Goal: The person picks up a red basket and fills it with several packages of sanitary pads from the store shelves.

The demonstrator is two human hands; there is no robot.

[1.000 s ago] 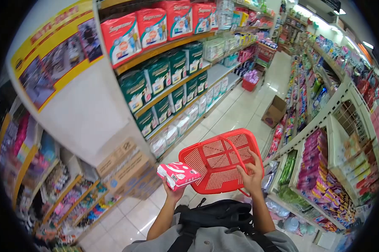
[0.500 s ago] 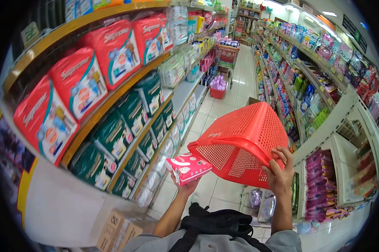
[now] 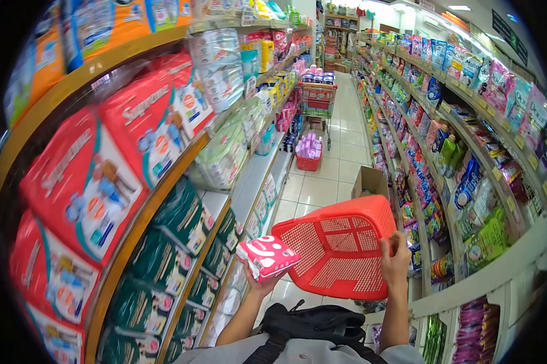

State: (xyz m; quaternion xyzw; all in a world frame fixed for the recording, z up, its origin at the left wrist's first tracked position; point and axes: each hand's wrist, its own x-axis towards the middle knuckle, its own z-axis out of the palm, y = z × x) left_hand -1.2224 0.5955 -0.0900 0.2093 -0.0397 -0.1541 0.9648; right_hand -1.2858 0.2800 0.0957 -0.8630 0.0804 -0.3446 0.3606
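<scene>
My left hand (image 3: 256, 283) is closed around a pink packet (image 3: 268, 258) with white printing, gripping it from below. Just right of the packet hangs a red plastic basket (image 3: 379, 213), tilted so its perforated inside faces me. My right hand (image 3: 396, 259) grips the basket's right rim, fingers curled over the edge. The packet's right end overlaps the basket's left rim in this view. Nothing shows inside the basket.
Red Supreme packs (image 3: 85, 188) and dark green packs (image 3: 158, 258) fill the left shelves. Bagged goods line the right shelf (image 3: 467, 103). Ahead on the tiled aisle are a loaded trolley (image 3: 318, 97), a small red basket of purple packs (image 3: 308, 163) and a cardboard box (image 3: 370, 181).
My view has moved forward along the aisle. The red basket has turned, so its mouth faces me more. Both hands keep their holds, and the cardboard box shows more fully.
</scene>
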